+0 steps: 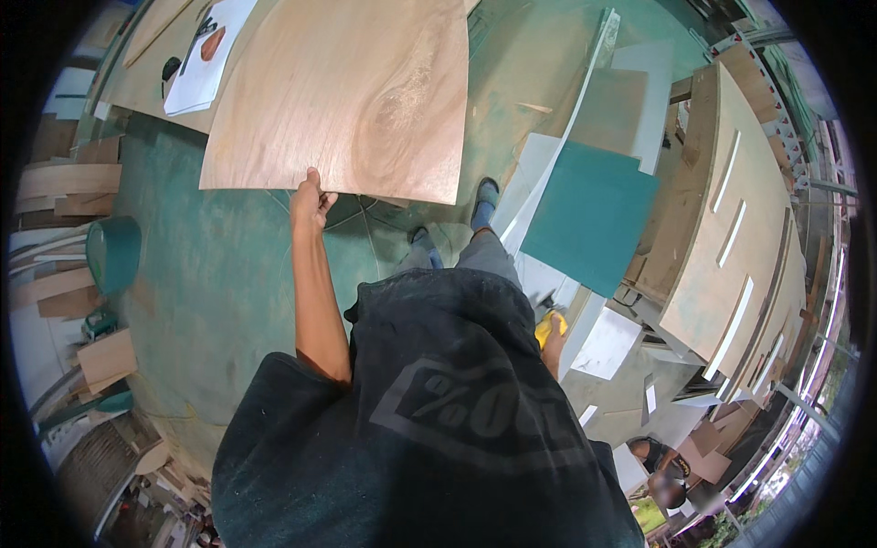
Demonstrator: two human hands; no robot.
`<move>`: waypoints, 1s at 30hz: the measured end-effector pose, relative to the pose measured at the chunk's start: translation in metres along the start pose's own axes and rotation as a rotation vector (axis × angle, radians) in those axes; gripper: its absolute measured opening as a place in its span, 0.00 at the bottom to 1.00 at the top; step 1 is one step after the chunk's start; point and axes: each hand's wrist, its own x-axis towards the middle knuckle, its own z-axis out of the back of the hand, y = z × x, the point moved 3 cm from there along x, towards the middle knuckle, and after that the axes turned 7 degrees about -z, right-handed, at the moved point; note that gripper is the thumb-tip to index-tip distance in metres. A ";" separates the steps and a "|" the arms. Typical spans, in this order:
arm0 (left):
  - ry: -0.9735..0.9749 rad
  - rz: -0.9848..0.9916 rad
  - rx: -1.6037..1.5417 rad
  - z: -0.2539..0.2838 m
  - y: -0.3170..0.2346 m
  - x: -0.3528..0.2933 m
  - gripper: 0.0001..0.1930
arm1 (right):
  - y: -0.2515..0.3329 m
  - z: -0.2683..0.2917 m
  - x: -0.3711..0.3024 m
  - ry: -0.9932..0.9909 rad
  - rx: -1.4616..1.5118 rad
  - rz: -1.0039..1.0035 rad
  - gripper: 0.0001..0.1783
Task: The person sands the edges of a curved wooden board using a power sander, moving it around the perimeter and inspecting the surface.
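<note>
A large plywood sheet (338, 100) with wavy grain lies ahead of me, its near edge overhanging the green floor. My left hand (312, 199) is closed on that edge, thumb on top and fingers curled beneath. At my right side, low down, my right hand (554, 345) is wrapped round a yellow tool (548, 327). A grey part sticks out ahead of the yellow body, and my shirt hides some of the hand. The tool's exact kind does not show.
White papers (215, 55) lie on the table at the far left. To my right are a dark green panel (592, 217) and a stack of boards (731, 219) with white strips on top. A green bin (114, 254) stands left. Another person (665, 470) is at the lower right.
</note>
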 end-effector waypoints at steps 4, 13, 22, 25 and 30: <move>-0.142 0.034 0.256 0.078 0.031 0.039 0.23 | 0.060 -0.014 -0.012 0.208 0.127 -0.064 0.22; -0.450 -0.710 0.885 0.041 -0.076 -0.018 0.17 | 0.175 -0.086 -0.017 0.376 0.101 0.002 0.20; 0.120 -0.895 1.246 -0.142 0.025 -0.136 0.45 | 0.228 -0.209 -0.002 0.467 -0.166 0.069 0.24; 0.062 -0.943 1.451 -0.138 0.063 -0.127 0.55 | 0.229 -0.234 0.020 0.458 -0.239 0.066 0.23; 0.143 -0.850 1.507 -0.136 0.065 -0.126 0.55 | 0.227 -0.251 0.035 0.548 -0.203 -0.054 0.25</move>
